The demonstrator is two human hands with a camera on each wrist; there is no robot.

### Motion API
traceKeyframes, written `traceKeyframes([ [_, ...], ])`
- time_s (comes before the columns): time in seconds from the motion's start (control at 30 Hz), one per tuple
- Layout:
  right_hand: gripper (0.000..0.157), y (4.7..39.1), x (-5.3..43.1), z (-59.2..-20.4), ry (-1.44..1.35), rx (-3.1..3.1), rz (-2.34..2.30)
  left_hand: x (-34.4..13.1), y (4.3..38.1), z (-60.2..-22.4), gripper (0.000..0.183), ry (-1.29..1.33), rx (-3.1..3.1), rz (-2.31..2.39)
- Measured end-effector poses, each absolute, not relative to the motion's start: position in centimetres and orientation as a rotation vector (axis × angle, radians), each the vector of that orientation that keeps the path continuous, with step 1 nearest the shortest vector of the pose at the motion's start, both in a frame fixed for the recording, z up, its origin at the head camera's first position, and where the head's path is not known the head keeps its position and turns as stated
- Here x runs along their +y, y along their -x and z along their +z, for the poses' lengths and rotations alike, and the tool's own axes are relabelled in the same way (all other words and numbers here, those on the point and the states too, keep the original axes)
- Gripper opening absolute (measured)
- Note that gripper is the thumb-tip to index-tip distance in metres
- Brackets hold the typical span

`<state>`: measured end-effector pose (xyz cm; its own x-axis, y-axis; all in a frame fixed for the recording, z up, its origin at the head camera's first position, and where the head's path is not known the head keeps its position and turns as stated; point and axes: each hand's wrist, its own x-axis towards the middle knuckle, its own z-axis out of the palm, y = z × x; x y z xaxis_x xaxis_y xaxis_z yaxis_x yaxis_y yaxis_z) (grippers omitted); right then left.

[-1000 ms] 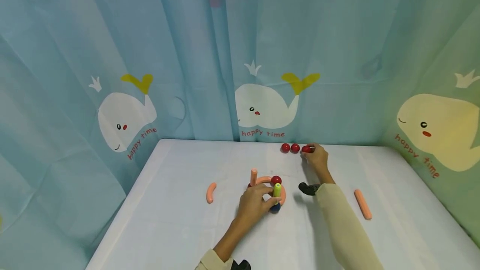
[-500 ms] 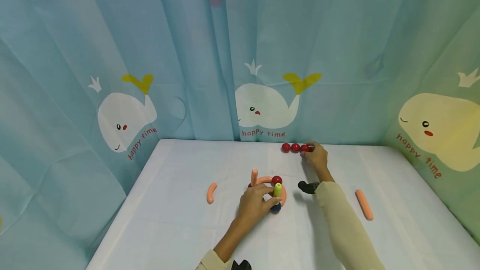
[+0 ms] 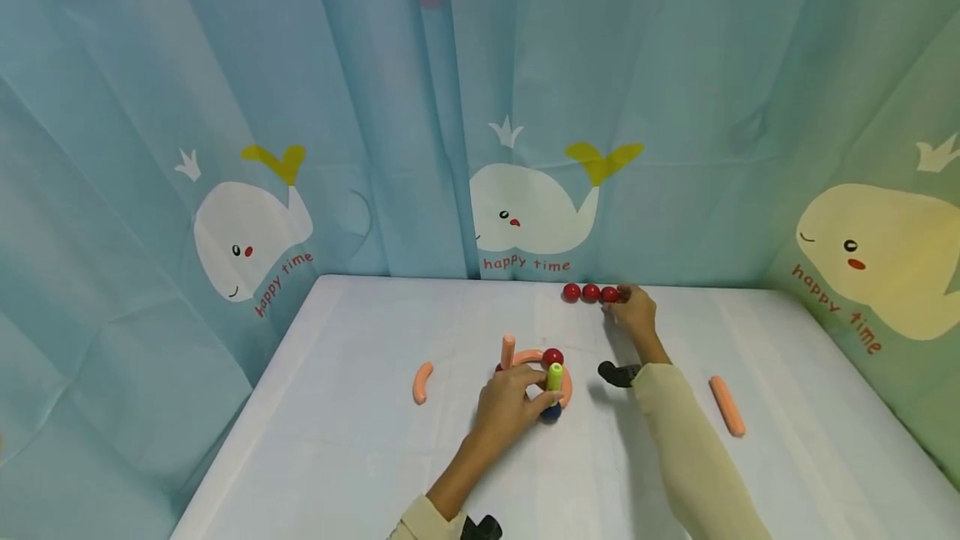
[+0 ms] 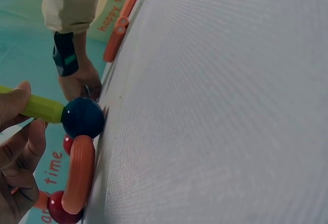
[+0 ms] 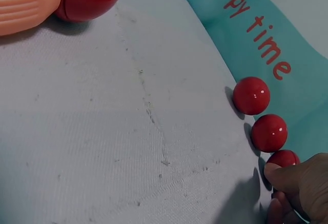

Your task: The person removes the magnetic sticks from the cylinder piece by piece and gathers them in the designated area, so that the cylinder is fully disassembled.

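Note:
My left hand (image 3: 507, 401) pinches an upright yellow-green rod (image 3: 555, 378) between thumb and fingers. Its lower end meets a dark blue ball (image 4: 83, 118), part of a ring of curved orange rods (image 4: 79, 175) and red balls (image 3: 552, 357) on the table. From that ring's far left another orange rod (image 3: 507, 352) stands up. At the table's back edge, my right hand (image 3: 634, 311) pinches a red ball (image 5: 283, 158), the rightmost in a row with a middle red ball (image 5: 269, 133) and a left red ball (image 5: 251, 96). Part of the ring is hidden behind my left hand.
A short curved orange rod (image 3: 422, 382) lies left of the ring. A straight orange rod (image 3: 727, 406) is on the right side of the white table (image 3: 337, 457). Behind the back edge hangs a blue curtain (image 3: 405, 107) printed with whales.
My right hand has slid the rightmost red ball slightly left, closing the gap to the middle one. The left hand stays on the yellow-green rod.

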<state>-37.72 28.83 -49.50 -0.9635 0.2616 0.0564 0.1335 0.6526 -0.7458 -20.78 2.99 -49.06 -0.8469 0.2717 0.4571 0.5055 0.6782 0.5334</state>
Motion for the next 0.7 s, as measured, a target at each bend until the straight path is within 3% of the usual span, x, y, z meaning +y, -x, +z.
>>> traceKeyframes([
  [0.37,0.057,37.2,29.4,-48.9,0.39,-2.711,1.362,3.1,20.7,-48.8,0.02,0.613,-2.548,-0.969],
  [0.7,0.043,34.2,29.3,-45.8,0.348,-2.349,1.5,3.0,20.4,-48.7,0.02,0.596,-2.592,-1.025],
])
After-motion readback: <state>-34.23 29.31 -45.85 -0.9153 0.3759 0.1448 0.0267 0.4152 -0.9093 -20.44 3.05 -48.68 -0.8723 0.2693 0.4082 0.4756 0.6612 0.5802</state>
